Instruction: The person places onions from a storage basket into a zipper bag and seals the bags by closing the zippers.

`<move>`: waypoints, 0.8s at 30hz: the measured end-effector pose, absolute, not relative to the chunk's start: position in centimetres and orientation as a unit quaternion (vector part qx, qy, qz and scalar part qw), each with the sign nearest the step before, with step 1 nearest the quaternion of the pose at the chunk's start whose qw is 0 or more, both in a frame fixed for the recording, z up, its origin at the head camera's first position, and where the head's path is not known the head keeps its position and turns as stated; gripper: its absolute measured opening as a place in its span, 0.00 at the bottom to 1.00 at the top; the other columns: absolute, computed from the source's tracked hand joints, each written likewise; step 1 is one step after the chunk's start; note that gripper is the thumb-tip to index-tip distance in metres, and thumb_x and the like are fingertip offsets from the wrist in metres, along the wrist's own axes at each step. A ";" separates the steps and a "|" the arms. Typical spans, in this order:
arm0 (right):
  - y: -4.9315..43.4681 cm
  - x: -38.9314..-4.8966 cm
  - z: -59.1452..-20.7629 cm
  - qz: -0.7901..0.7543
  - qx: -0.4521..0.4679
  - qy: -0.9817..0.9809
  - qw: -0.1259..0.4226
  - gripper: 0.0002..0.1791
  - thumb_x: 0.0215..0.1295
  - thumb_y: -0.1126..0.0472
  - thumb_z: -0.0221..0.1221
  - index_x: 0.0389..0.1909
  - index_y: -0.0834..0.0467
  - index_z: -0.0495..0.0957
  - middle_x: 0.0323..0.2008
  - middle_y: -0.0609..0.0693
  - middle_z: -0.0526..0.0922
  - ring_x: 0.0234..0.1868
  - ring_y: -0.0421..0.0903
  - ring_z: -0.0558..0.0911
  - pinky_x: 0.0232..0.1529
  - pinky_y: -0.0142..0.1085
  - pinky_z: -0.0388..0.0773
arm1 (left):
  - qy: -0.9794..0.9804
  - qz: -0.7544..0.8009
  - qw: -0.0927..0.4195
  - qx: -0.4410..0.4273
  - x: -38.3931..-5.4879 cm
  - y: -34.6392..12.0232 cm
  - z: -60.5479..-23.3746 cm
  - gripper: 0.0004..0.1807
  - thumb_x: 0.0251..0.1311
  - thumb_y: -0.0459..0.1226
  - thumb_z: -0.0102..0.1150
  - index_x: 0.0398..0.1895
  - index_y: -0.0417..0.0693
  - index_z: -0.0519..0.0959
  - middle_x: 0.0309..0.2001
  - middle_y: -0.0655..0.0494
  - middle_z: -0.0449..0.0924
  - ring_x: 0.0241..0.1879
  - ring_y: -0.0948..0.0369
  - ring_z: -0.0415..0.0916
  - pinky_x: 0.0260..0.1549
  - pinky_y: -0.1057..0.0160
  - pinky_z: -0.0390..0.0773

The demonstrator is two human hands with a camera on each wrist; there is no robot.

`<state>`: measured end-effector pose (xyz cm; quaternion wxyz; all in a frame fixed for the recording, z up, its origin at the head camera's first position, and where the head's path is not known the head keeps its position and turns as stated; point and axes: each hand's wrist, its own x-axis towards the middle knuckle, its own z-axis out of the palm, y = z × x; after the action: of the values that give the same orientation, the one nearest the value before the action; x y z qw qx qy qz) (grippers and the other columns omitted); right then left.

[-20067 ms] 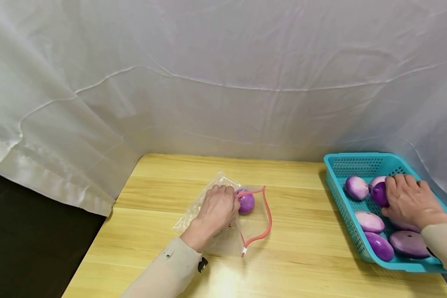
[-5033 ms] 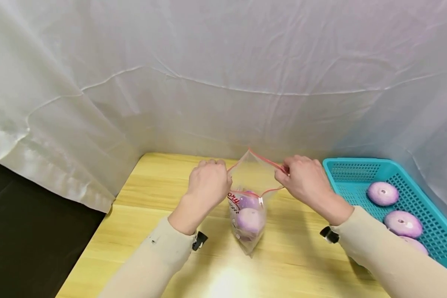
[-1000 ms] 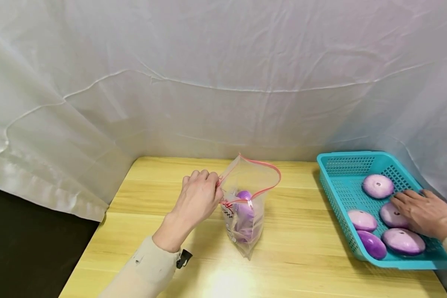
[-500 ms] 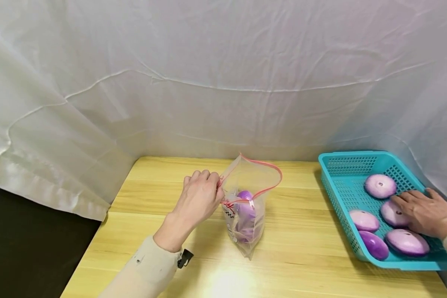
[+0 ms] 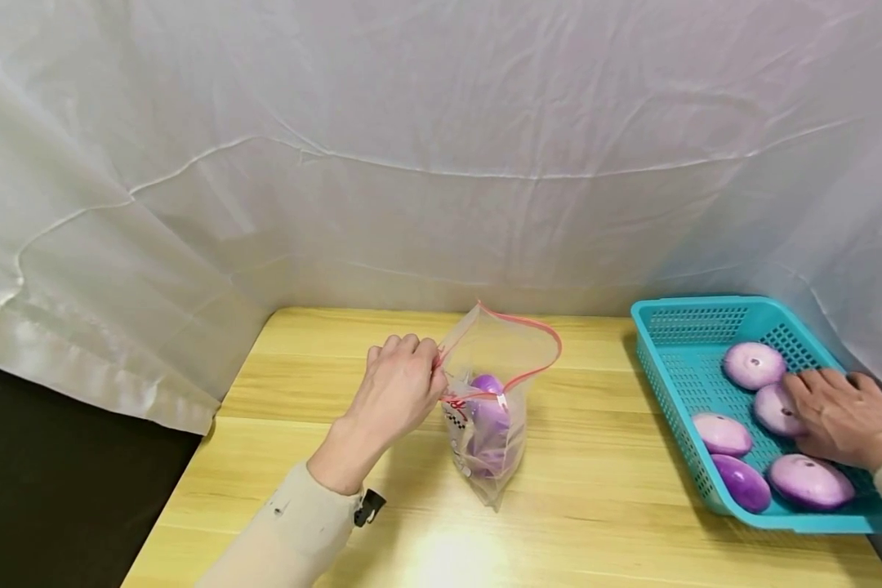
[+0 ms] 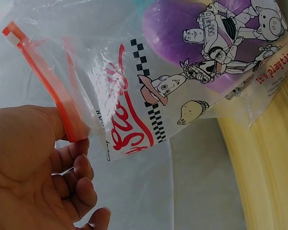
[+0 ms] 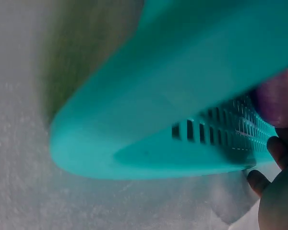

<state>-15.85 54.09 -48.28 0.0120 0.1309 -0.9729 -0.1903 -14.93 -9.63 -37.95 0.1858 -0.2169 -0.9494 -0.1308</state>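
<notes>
My left hand [image 5: 393, 392] pinches the red zip edge of a clear zip bag [image 5: 518, 347]; the left wrist view shows thumb and fingers on the red strip [image 6: 53, 86]. The bag stands upright on the table with its mouth spread wide. Purple onions [image 5: 487, 416] show through its printed side [image 6: 129, 110]. My right hand [image 5: 845, 416] is inside the blue-green basket [image 5: 665, 416], its fingers and thumb around a pale purple onion [image 5: 775, 410]. In the right wrist view, only part of a purple onion [image 7: 276, 100] shows beside dark fingertips.
Several other onions lie in the basket, among them a pale onion [image 5: 754, 365] at the back and a darker purple onion [image 5: 742, 483] at the front. The wooden table [image 5: 595, 490] meets a white cloth [image 5: 448, 229] behind. Dark floor lies left.
Earlier, both hands held the bag's mouth apart; the right hand has since moved into the basket. Over the last second, the onion under it has turned slightly. The left hand keeps its hold.
</notes>
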 end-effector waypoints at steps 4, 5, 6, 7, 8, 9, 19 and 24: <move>53.6 -15.8 -48.2 -0.195 0.128 -0.972 0.027 0.43 0.41 0.50 0.78 0.51 0.70 0.66 0.44 0.69 0.71 0.50 0.68 0.70 0.50 0.68 0.67 | -0.948 -0.133 0.188 -0.219 -15.0 -9.6 -37.9 0.06 0.65 0.39 0.61 0.31 0.51 0.77 0.28 0.58 0.72 0.30 0.55 0.68 0.32 0.56 0.63; 53.5 -15.8 -48.2 -0.197 0.129 -0.971 0.030 0.44 0.41 0.49 0.78 0.51 0.70 0.66 0.44 0.69 0.70 0.50 0.68 0.70 0.50 0.68 0.67 | -0.948 -0.133 0.188 -0.219 -15.0 -9.6 -37.9 0.06 0.65 0.39 0.61 0.31 0.51 0.77 0.28 0.58 0.73 0.30 0.55 0.68 0.32 0.56 0.63; 53.4 -15.8 -48.2 -0.199 0.132 -0.970 0.037 0.45 0.41 0.49 0.78 0.51 0.70 0.65 0.44 0.69 0.70 0.50 0.68 0.70 0.49 0.67 0.68 | -0.948 -0.133 0.189 -0.219 -15.0 -9.6 -37.9 0.06 0.65 0.39 0.61 0.31 0.51 0.77 0.28 0.58 0.73 0.30 0.55 0.68 0.32 0.56 0.63; 53.4 -15.8 -48.2 -0.201 0.136 -0.969 0.042 0.46 0.40 0.48 0.79 0.52 0.70 0.65 0.45 0.69 0.70 0.50 0.68 0.70 0.49 0.66 0.68 | -0.948 -0.133 0.189 -0.219 -15.0 -9.6 -37.9 0.05 0.65 0.39 0.61 0.31 0.51 0.77 0.28 0.58 0.73 0.30 0.55 0.68 0.32 0.56 0.63; 53.3 -15.8 -48.2 -0.203 0.139 -0.968 0.048 0.47 0.40 0.48 0.79 0.53 0.70 0.64 0.45 0.69 0.71 0.50 0.68 0.70 0.48 0.65 0.68 | -0.948 -0.133 0.188 -0.220 -15.0 -9.6 -37.9 0.05 0.65 0.39 0.61 0.31 0.51 0.77 0.28 0.58 0.73 0.30 0.55 0.68 0.32 0.57 0.63; 53.3 -15.8 -48.2 -0.205 0.142 -0.967 0.054 0.49 0.39 0.47 0.80 0.54 0.70 0.64 0.45 0.69 0.71 0.50 0.68 0.70 0.48 0.65 0.68 | -0.948 -0.134 0.188 -0.220 -15.0 -9.6 -37.9 0.05 0.65 0.39 0.61 0.31 0.51 0.77 0.28 0.58 0.73 0.30 0.55 0.68 0.32 0.57 0.63; 52.9 -16.0 -47.5 -0.198 0.188 -0.953 0.129 0.55 0.48 0.30 0.70 0.58 0.70 0.63 0.48 0.70 0.71 0.48 0.67 0.71 0.43 0.62 0.70 | -0.949 -0.140 0.182 -0.218 -15.0 -9.6 -37.8 0.06 0.65 0.39 0.61 0.31 0.52 0.77 0.28 0.58 0.72 0.30 0.55 0.68 0.32 0.56 0.64; 52.2 -16.7 -46.4 -0.199 0.253 -0.931 0.170 0.61 0.62 0.20 0.08 0.61 0.68 0.63 0.51 0.70 0.71 0.49 0.66 0.70 0.41 0.59 0.68 | -0.950 -0.144 0.176 -0.212 -14.9 -9.7 -37.8 0.07 0.65 0.39 0.61 0.30 0.52 0.76 0.27 0.59 0.71 0.30 0.56 0.68 0.32 0.56 0.63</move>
<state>-16.73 52.19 -46.37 0.1702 0.2529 -0.9313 -0.1993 -14.94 -9.72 -37.77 0.1758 -0.2123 -0.9504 -0.1442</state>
